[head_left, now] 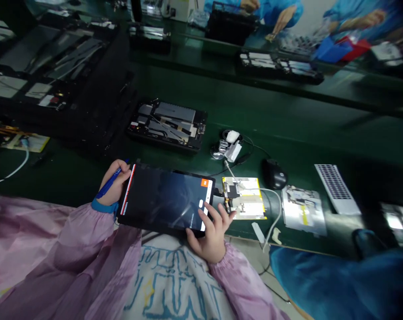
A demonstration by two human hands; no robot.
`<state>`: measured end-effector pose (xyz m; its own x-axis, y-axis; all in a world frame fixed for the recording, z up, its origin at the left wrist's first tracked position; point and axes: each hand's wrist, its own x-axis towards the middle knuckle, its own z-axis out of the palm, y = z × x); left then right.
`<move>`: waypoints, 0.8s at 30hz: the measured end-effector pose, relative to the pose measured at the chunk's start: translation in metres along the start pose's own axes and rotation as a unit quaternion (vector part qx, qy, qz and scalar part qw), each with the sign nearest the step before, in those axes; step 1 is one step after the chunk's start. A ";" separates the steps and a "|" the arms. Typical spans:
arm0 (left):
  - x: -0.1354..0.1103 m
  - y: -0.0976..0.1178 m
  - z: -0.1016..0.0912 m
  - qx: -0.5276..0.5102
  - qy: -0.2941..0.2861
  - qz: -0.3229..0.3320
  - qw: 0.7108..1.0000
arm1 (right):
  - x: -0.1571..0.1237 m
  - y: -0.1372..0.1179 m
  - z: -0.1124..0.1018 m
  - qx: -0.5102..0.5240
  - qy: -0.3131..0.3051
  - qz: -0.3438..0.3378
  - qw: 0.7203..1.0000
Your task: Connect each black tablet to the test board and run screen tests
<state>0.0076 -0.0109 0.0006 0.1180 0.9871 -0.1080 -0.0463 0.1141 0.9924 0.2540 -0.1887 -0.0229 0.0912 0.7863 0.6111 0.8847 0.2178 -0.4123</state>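
A black tablet (pixel 164 198) with its screen lit lies tilted in front of me, near the bench's front edge. My left hand (pixel 113 183) is at its left edge, fingers closed around a blue pen (pixel 109 183); a blue band circles that wrist. At the tablet's right end, my right hand (pixel 211 233) is open, fingers spread, with a fingertip on or just above the screen and the thumb by the lower edge. A dark cable plug appears at the tablet's right side, beside a yellow-edged board (pixel 246 198) with a white cable (pixel 277 200).
Stacked opened tablet bodies (pixel 88 89) rise at left; another opened stack (pixel 168 124) sits ahead. To the right are a black mouse (pixel 273 174), a metal plate (pixel 304 210) and a label sheet (pixel 337 189). Co-workers in blue sleeves (pixel 283 13) work across the bench.
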 end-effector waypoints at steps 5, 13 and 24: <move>0.003 -0.001 -0.002 0.020 -0.006 0.009 1.000 | 0.001 0.001 0.002 -0.005 0.009 0.005 1.000; 0.004 -0.001 -0.001 0.020 0.007 0.011 1.000 | 0.002 0.007 -0.005 -0.012 -0.004 0.041 0.999; 0.003 -0.003 0.002 0.002 -0.002 0.022 1.000 | 0.002 0.032 -0.008 -0.038 -0.003 0.068 0.997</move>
<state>0.0098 -0.0080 -0.0027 0.1206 0.9907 -0.0631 -0.0486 0.0694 0.9964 0.2860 -0.1853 -0.0292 0.2103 0.8090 0.5489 0.8960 0.0651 -0.4393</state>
